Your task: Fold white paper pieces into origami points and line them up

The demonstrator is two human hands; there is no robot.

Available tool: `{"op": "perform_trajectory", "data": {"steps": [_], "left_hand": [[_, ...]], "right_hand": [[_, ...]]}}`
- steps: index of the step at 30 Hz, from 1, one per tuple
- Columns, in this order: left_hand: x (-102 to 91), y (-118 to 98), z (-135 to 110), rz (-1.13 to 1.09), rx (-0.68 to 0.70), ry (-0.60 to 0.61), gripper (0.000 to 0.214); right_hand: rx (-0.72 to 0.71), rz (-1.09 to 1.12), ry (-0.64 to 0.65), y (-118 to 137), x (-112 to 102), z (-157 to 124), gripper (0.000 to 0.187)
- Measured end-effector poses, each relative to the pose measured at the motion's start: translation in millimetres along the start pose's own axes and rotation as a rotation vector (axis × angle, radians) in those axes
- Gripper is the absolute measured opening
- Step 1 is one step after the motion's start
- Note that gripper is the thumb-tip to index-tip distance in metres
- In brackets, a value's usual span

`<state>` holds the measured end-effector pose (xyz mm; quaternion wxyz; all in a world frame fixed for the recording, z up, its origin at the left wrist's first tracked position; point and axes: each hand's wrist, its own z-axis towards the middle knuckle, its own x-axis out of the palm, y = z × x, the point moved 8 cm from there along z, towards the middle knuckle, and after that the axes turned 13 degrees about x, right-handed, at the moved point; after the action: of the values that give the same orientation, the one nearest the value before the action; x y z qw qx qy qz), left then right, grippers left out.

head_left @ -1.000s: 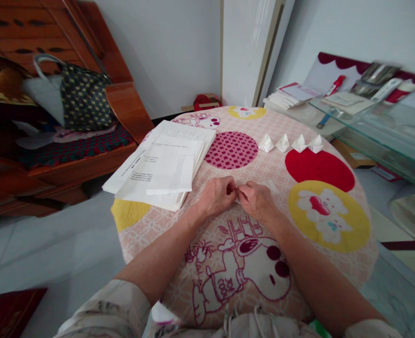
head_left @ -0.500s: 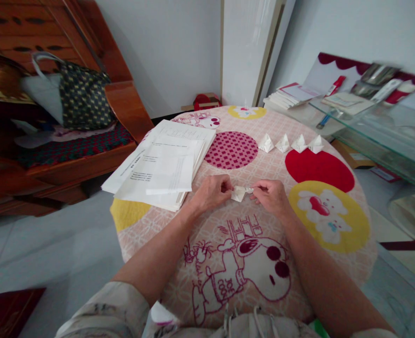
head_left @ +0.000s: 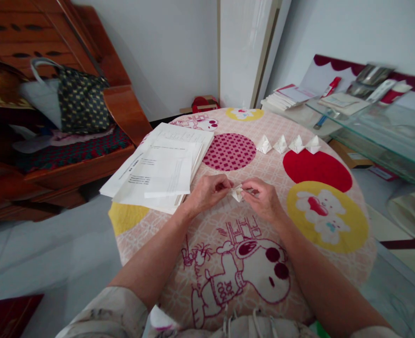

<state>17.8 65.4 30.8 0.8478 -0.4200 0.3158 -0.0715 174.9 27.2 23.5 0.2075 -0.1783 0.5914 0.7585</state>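
Between my two hands, just above the round table, is a small piece of folded white paper (head_left: 237, 193). My left hand (head_left: 214, 188) pinches its left side between thumb and fingers. On the opposite side, the fingers of my right hand (head_left: 260, 195) close on the paper and cover part of it. Farther back on the right stand several pointed folded-paper pieces in a row, the leftmost folded piece (head_left: 264, 144) nearest the purple circle. To the left of my hands lies a stack of printed sheets (head_left: 165, 164).
A patterned cloth covers the round table (head_left: 207, 220). At the right, a glass shelf (head_left: 369, 136) stands close to the table edge, with papers and containers around it. A wooden bench (head_left: 87, 164) on the left carries a dotted bag (head_left: 82, 101).
My right hand has shifted left, closer to my left hand. The paper between them now looks more compact and pointed, and my fingers hide more of it. The view has shifted slightly.
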Motion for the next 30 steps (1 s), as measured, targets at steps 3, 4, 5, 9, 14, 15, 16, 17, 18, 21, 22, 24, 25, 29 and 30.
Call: {"op": "perform_trajectory", "data": {"steps": [3,4,5,9,14,15,16,17,18,21,22,24,25,29,30], "left_hand": [[0.4,-1,-1,-0.049,0.001,-0.036,0.01],[0.4,0,-1,-0.069,-0.002,-0.049,0.01],[0.5,0,-1,-0.086,-0.008,-0.058,0.011],[3.6,0,0,-0.09,-0.047,-0.046,0.012],[10.6,-3,2,-0.082,-0.056,-0.033,0.009],[12.0,-3,2,-0.069,-0.053,-0.03,0.008],[13.4,-2,2,-0.056,-0.054,-0.024,0.008],[14.6,0,2,-0.048,-0.061,-0.019,0.007],[15.6,2,2,-0.049,-0.072,-0.014,0.008],[15.8,12,0,-0.101,-0.118,-0.031,0.008],[15.2,15,0,-0.121,-0.132,-0.044,0.009],[14.1,20,-1,-0.146,-0.153,-0.067,0.012],[13.5,22,-2,-0.147,-0.161,-0.077,0.012],[11.0,24,-2,-0.099,-0.159,-0.101,0.011],[10.1,23,-2,-0.084,-0.151,-0.106,0.011]], "right_hand": [[0.046,0.008,-0.015,-4,0,0,0.006],[0.06,0.003,-0.016,-5,0,0,0.006],[0.069,-0.004,-0.017,-5,0,0,0.005],[0.035,-0.052,-0.059,3,-1,0,0.008],[-0.043,-0.108,-0.057,13,4,0,0.013],[-0.05,-0.107,-0.048,13,5,0,0.014],[-0.057,-0.104,-0.042,13,6,0,0.014],[-0.063,-0.1,-0.04,13,6,-1,0.015],[-0.069,-0.099,-0.041,13,6,-1,0.015],[-0.087,-0.107,-0.052,12,5,-2,0.015],[-0.09,-0.109,-0.052,12,4,-2,0.015],[-0.096,-0.102,-0.05,13,4,-3,0.015],[-0.1,-0.096,-0.047,14,3,-3,0.016],[-0.108,-0.083,-0.055,16,2,-4,0.015],[-0.105,-0.085,-0.055,15,2,-4,0.015]]}}
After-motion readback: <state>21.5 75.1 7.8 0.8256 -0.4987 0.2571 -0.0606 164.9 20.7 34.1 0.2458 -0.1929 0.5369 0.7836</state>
